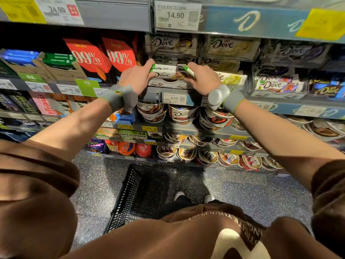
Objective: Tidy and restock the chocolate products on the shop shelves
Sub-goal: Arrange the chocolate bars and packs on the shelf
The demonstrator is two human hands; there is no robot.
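A small stack of white and green Dove chocolate bars (165, 71) lies in an open display tray (169, 84) on the middle shelf. My left hand (137, 76) grips the left end of this stack, fingers curled over the top bar. My right hand (202, 79) pinches the green end of one bar (188, 70), which tilts out of the right end of the stack. Both wrists wear grey bands. More Dove bars (230, 78) lie in the tray just right of my right hand.
Red 99% cocoa boxes (89, 57) stand left of my hands. Dove tubs (182, 114) fill the shelves below. More Dove trays (280, 86) run along to the right. A black plastic basket (141, 195) sits on the speckled floor by my feet.
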